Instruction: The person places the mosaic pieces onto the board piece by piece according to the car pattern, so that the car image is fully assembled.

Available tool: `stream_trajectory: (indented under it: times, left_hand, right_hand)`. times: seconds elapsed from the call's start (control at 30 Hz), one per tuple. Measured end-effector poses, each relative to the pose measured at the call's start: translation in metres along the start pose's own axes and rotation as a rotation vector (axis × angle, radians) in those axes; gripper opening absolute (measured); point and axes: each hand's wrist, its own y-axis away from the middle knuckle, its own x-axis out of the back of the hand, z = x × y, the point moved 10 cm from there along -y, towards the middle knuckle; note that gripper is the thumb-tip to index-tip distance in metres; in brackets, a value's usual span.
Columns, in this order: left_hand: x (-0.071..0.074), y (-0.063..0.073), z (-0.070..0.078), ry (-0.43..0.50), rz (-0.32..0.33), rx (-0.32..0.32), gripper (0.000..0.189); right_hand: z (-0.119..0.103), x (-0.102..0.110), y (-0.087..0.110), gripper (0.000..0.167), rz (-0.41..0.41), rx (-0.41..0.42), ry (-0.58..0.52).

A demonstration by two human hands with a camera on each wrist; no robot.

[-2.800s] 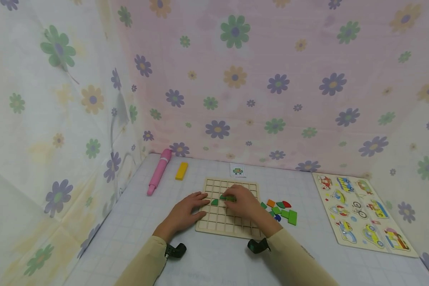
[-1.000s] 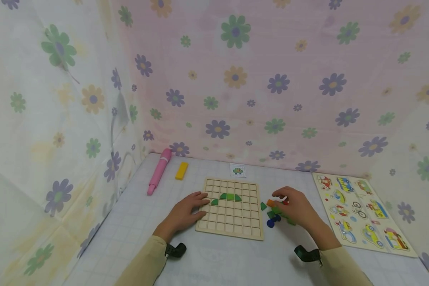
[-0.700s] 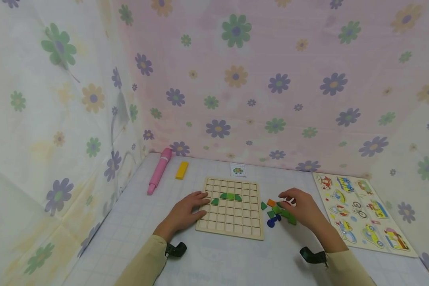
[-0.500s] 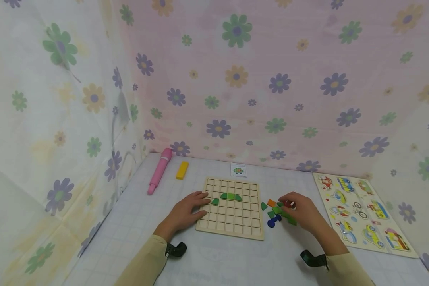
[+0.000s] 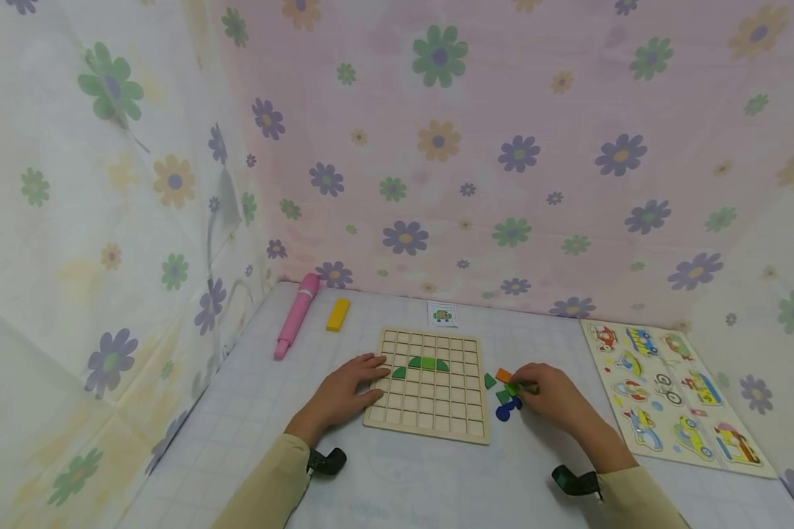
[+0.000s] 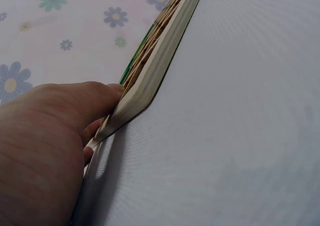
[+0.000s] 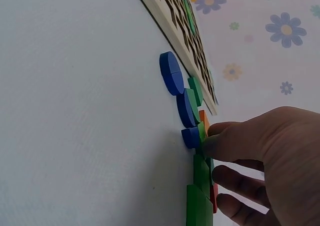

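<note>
While four green tiles (image 5: 428, 364) occupy the grid board (image 5: 426, 424), loose blocks (image 5: 503, 397) lie unplaced right; left hand (image 5: 342, 392), extended, touches the board; right hand (image 5: 556, 398) narrows, contents indeterminable.

A pale wooden board with a square grid (image 5: 425, 406) lies flat, the left hand (image 5: 342, 393) touching its left edge. In one row a bright-green square (image 5: 428, 364) sits between two dark-green quarter-rounds (image 5: 415, 362); a third quarter-round (image 5: 399, 373) sits lower left. Loose blue rounded pieces (image 7: 171, 74), green blocks (image 7: 201, 173), an orange piece (image 5: 503, 375) and a red piece (image 7: 215, 198) cluster right of the board, beneath the right hand's (image 5: 556, 397) fingers.
</note>
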Motion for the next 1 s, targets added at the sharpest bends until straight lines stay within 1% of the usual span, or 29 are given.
stream_trajectory:
  times: [0.3,0.5,0.63,0.9,1.0]
  left_hand:
    - [0.001,0.0,0.0,-0.005,0.002,-0.002,0.047]
    - [0.0,0.001,-0.001,-0.002,0.001,0.005,0.047]
    - [-0.001,0.001,-0.002,0.004,0.001,0.011,0.047]
    - [-0.002,0.0,-0.003,0.011,-0.013,0.014,0.048]
    - [-0.001,0.0,-0.002,0.003,-0.009,0.009,0.048]
  right_hand:
    - [-0.005,-0.002,-0.006,0.021,-0.012,0.026,0.082]
    - [-0.003,-0.003,-0.011,0.021,-0.018,-0.022,0.083]
    - [-0.003,-0.003,-0.014,0.021,-0.007,-0.032,0.087]
    - [-0.004,-0.002,-0.015,0.02,0.009,-0.024,0.108]
    - [-0.004,-0.002,-0.016,0.023,0.008,-0.016,0.12]
